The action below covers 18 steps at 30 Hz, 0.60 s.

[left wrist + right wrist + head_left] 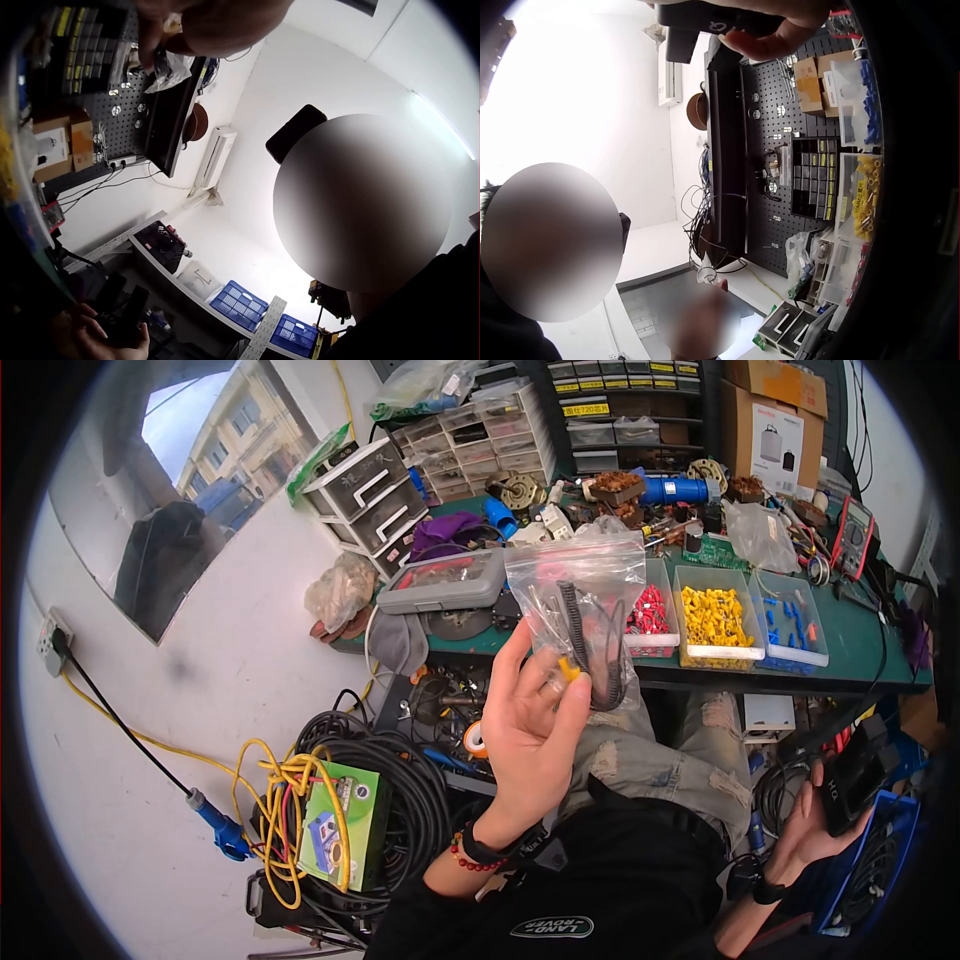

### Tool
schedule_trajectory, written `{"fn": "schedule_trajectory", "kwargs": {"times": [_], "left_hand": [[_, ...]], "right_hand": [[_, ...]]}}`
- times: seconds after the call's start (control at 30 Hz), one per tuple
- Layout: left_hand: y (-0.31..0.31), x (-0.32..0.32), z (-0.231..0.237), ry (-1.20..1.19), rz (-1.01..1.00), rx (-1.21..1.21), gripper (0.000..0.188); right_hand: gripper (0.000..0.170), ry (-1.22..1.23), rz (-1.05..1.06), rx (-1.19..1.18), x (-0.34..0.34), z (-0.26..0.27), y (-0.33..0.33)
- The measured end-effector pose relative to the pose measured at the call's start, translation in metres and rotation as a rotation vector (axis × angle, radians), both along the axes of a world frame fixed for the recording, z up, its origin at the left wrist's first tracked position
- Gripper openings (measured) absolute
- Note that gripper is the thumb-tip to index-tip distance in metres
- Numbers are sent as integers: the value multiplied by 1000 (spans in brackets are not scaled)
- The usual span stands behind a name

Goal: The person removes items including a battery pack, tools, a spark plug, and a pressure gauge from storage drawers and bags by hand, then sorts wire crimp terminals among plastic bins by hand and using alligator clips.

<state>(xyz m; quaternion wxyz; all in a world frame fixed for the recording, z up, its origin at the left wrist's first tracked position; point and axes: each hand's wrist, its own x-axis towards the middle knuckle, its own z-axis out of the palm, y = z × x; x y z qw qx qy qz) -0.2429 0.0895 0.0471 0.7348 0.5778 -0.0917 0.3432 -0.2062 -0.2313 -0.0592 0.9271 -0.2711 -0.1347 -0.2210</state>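
My left hand [530, 730] is raised in front of the bench in the head view, pinching a clear zip bag [545, 565] between thumb and fingers. Inside the bag show a coiled black cord [574, 622] and a small yellow piece [569, 669]. The left wrist view shows part of that hand [225, 26] at the top, with the bag [171, 73] under it. Low at the right, my right hand [795, 840] holds a black box-like device [853, 780] with light lettering. In the right wrist view its fingers [761, 46] curl around the device [682, 37].
On the green bench [870, 630] stand bins of red [650, 610], yellow [717, 618] and blue [790, 625] connectors. A grey case [440, 585] lies left of them. Coiled black cable [415, 800] and a green box [345, 825] are at lower left; a blue crate [835, 905] is at lower right.
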Motion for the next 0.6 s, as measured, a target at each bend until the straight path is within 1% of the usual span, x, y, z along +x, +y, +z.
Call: {"fn": "schedule_trajectory", "kwargs": {"times": [0.07,0.1,0.17,0.3,0.4,0.5,0.57,0.6], "left_hand": [[-2,0,2,5,38,11,60],[-2,-1,3,5,37,10,60],[-1,-4,5,64,-1,-33,53],[1,-4,4,62,-3,-50,47],[2,-5,0,61,23,-7,44],[3,-5,-2,4,-21,25,43],[4,-5,-3,56,40,64,38],[4,-5,-3,55,40,64,38]], "right_hand": [[70,27,-11,26,0,-1,0],[70,28,-12,26,-1,0,1],[69,74,-55,59,-2,3,4],[68,49,-40,39,-1,-1,1],[68,32,-20,22,0,-2,0],[68,36,-26,27,0,-3,0],[68,36,-37,14,1,-4,0],[68,36,-37,14,0,-3,0]]}}
